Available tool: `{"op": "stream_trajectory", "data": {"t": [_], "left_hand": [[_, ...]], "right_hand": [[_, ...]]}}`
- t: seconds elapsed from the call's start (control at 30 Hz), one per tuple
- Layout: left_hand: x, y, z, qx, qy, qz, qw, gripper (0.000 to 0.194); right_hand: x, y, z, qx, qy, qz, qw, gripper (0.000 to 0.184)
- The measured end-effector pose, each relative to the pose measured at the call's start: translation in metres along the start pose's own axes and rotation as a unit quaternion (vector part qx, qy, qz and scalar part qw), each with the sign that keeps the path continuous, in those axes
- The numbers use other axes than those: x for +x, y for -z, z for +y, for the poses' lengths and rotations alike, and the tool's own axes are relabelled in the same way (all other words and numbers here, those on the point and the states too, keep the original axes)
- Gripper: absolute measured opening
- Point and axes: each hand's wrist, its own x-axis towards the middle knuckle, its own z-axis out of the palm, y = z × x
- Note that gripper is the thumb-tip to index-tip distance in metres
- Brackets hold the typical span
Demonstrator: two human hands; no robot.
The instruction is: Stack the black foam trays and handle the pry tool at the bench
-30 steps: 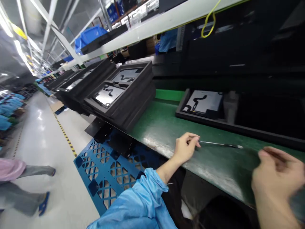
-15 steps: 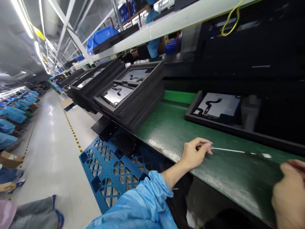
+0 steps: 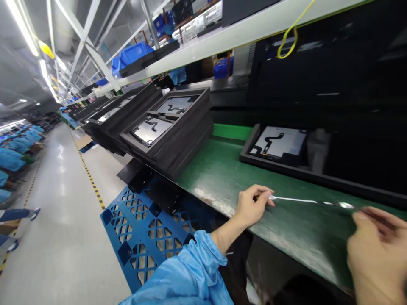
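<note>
My left hand rests on the near edge of the green conveyor belt, fingers pinched on one end of a thin shiny strip that stretches to the right. My right hand is blurred at the lower right, fingers curled near the strip's other end; I cannot make out whether it grips it. A black tray holding a silver panel with a black flex cable lies on the belt beyond the strip.
A stack of black foam trays with silver panels sits tilted at the belt's left end, more stacks behind it. A blue plastic pallet lies on the floor below. A white shelf rail with blue bins runs overhead. Workers in blue line the far left aisle.
The view has shifted slightly. My right hand moved left and up, back toward the strip's right end. My left hand keeps its pinch on the strip.
</note>
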Motion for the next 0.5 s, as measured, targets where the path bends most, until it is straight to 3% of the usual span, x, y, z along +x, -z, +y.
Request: {"op": "stream_trajectory", "data": {"t": [0.07, 0.1, 0.17, 0.27, 0.4, 0.5], "left_hand": [[-0.001, 0.001, 0.008, 0.039, -0.015, 0.006, 0.999, 0.034], [-0.004, 0.000, 0.016, 0.065, -0.025, 0.011, 0.997, 0.036], [-0.011, 0.001, 0.033, 0.158, -0.039, 0.031, 0.986, 0.040], [-0.008, 0.007, 0.042, 0.129, -0.045, -0.012, 0.991, 0.037], [0.015, 0.004, 0.015, 0.156, -0.058, 0.026, 0.986, 0.043], [0.018, 0.000, 0.007, 0.168, -0.043, 0.012, 0.985, 0.043]], "right_hand": [[-0.001, 0.001, -0.010, -0.045, 0.066, -0.026, 0.996, 0.023], [-0.004, 0.004, -0.019, -0.054, 0.072, -0.008, 0.996, 0.019], [-0.012, 0.009, -0.041, -0.007, 0.037, -0.054, 0.998, 0.022], [-0.018, 0.007, -0.057, -0.028, 0.071, -0.046, 0.996, 0.024], [0.001, -0.001, -0.029, -0.055, 0.104, -0.008, 0.993, 0.021], [0.011, -0.002, -0.007, 0.027, 0.092, -0.030, 0.995, 0.021]]}}
